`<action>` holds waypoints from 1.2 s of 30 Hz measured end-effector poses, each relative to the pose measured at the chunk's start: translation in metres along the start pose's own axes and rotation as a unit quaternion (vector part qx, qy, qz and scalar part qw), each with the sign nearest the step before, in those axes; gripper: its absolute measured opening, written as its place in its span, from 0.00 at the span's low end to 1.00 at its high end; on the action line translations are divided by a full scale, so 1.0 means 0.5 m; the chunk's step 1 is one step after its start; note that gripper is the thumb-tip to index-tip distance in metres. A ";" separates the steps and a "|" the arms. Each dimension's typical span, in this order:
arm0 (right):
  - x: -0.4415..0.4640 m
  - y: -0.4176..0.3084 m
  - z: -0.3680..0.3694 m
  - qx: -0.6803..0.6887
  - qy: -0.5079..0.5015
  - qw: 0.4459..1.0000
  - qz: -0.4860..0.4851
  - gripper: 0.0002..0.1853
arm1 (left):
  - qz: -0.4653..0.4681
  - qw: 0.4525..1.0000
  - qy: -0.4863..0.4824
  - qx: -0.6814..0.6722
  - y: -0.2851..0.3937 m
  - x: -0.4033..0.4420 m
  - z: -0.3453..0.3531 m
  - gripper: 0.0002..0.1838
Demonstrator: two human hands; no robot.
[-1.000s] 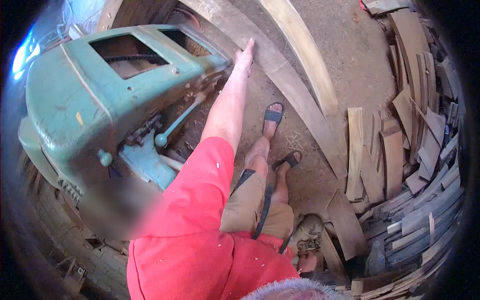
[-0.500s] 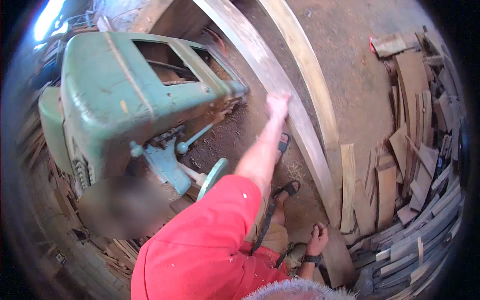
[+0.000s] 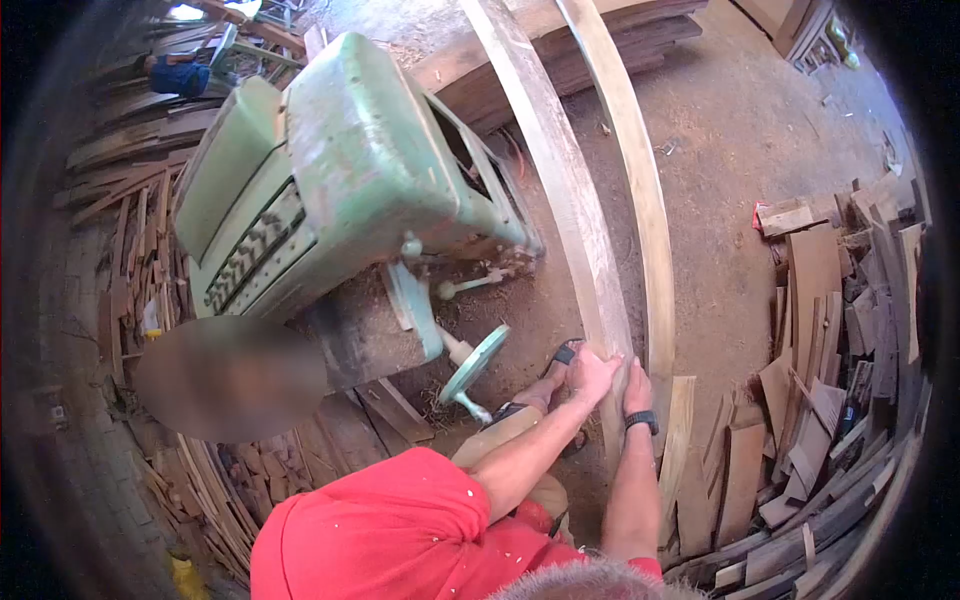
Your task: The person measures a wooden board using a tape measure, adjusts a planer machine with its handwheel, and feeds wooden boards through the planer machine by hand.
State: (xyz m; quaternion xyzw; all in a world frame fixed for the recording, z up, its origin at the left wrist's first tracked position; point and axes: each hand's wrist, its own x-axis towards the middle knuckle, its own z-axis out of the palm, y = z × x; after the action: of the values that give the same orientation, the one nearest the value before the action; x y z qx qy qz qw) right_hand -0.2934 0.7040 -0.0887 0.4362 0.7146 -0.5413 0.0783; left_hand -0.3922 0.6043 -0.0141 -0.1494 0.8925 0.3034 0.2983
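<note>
Left hand and right hand gripping plank

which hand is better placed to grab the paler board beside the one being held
Likely the right hand: it sits on the held board's side nearer the paler board, while the left hand is on the far side.

Daylight washes pale over the bare brown dirt floor, with small blown-out highlights up at the top left and soft shadow beneath the rounded green metal machine. Fisheye distortion is bending the edges into black corners here, and a smooth blurred oval sits lower left, its contents unreadable.
</note>
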 end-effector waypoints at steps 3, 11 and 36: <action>-0.056 -0.029 0.007 -0.049 -0.024 0.998 0.030 0.34 | 0.020 0.999 0.025 -0.006 -0.029 -0.053 -0.017 0.33; -0.242 -0.045 -0.010 -0.025 0.014 0.996 -0.084 0.33 | 0.111 0.992 0.002 -0.061 -0.107 -0.180 -0.123 0.34; -0.628 0.018 0.117 0.010 0.102 0.985 -0.137 0.32 | 0.195 0.955 -0.143 -0.172 -0.381 -0.434 -0.396 0.32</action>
State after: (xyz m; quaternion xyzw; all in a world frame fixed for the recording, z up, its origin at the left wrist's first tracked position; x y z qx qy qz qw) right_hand -0.1175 0.4858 0.0650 0.3878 0.7663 -0.5068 -0.0744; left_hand -0.2256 0.3508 0.1613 0.0235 0.7868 0.5226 0.3275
